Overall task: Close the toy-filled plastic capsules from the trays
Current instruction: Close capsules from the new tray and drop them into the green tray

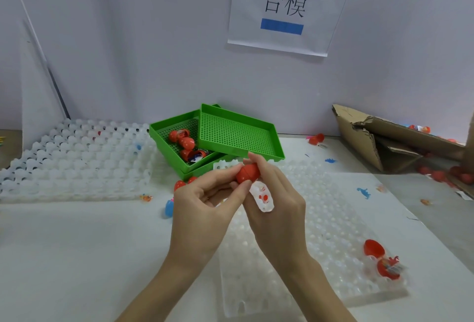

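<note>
Far left, a stack of clear dimpled trays [77,157] is seen against the wall, mostly bare of capsules. Next along, two green mesh trays [238,134] are stacked askew, and a few red capsules [186,142] are held in the lower one, at least one of them open with a toy showing. A blue capsule [169,208] is glimpsed on the table just beside the left hand [205,208]. At centre, the red capsule in hand [247,173] is pinched between the left thumb and forefinger at one end and gripped by the curled fingers of the right hand [277,208] at the other, above the near clear tray [320,219]. Its seam is visible round the middle, and the halves look joined or nearly so. It is judged light, rigid and smooth, likely slippery, so it is best held by the two domed ends and squeezed straight along its axis until a snap is felt. It looks glossy and egg-shaped. Further right, an open red capsule with a toy [382,260] is left waiting in the tray, and a torn cardboard box [384,142] with more red capsules is seen at the edge.
</note>
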